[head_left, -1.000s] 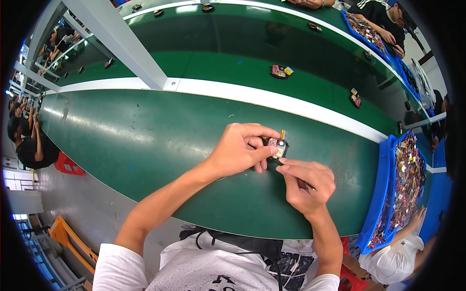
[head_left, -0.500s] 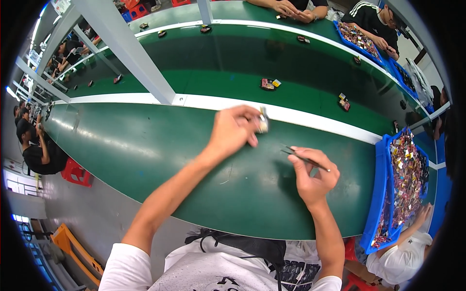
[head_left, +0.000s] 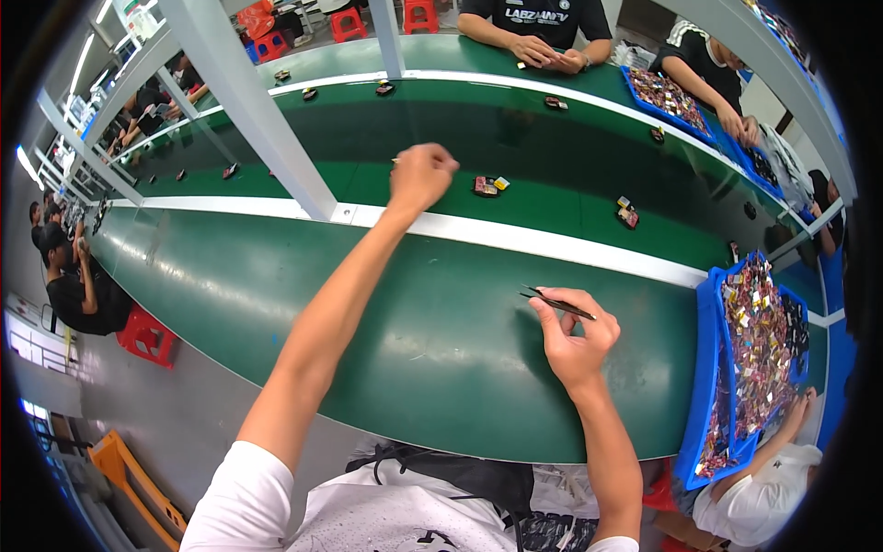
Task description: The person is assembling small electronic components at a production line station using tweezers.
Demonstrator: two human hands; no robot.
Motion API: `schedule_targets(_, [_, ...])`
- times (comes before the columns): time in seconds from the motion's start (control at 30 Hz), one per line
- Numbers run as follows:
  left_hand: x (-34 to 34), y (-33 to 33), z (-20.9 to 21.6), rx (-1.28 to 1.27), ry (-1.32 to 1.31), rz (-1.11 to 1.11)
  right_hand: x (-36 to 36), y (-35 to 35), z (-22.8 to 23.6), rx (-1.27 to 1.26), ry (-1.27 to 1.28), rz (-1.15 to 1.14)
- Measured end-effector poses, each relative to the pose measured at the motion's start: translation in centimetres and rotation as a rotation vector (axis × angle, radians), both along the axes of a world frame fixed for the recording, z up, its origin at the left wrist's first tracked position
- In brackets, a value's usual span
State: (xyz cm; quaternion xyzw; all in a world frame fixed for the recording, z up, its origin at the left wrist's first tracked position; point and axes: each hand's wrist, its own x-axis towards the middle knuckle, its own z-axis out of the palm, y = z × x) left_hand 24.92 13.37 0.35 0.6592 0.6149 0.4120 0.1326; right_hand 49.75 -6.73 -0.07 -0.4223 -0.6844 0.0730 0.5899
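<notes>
My left hand (head_left: pixel 423 179) reaches over the dark green conveyor belt (head_left: pixel 368 189), beyond the white rail. Its fingers are curled and smeared by motion, and they point down and away. A small pale yellowish bit shows at its left edge; the rest is hidden, and I cannot make out whether the hand holds it. My right hand (head_left: pixel 581 336) hovers above the green worktop (head_left: pixel 441 368), pinching dark tweezers (head_left: pixel 561 304). The tweezers' tips point left with nothing visible between them. Nearest to the left hand on the belt is a small dark-and-pink electronic part with a yellow tab (head_left: pixel 490 186).
A blue tray (head_left: pixel 699 386) heaped with small parts stands at the right. Another such part (head_left: pixel 627 213) lies on the belt, with several farther off. A grey post (head_left: pixel 248 101) rises left of my left arm. Co-workers sit across the belt and at both sides.
My left hand, which held a small electronic part over the worktop, has moved left and away over the belt. My right hand keeps the tweezers in about the same place. The view has tilted slightly.
</notes>
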Motion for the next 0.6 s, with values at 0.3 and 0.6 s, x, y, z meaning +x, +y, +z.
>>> schedule_targets(0.3, [2.8,0.3,1.2,-0.446,-0.170,-0.073,-0.5,0.1,0.2,-0.005,-0.006,-0.001])
schedule_targets(0.6, [1.0,-8.5,1.9,-0.445,-0.562,-0.312,-0.2,-0.4,0.4,-0.261,0.214,0.076])
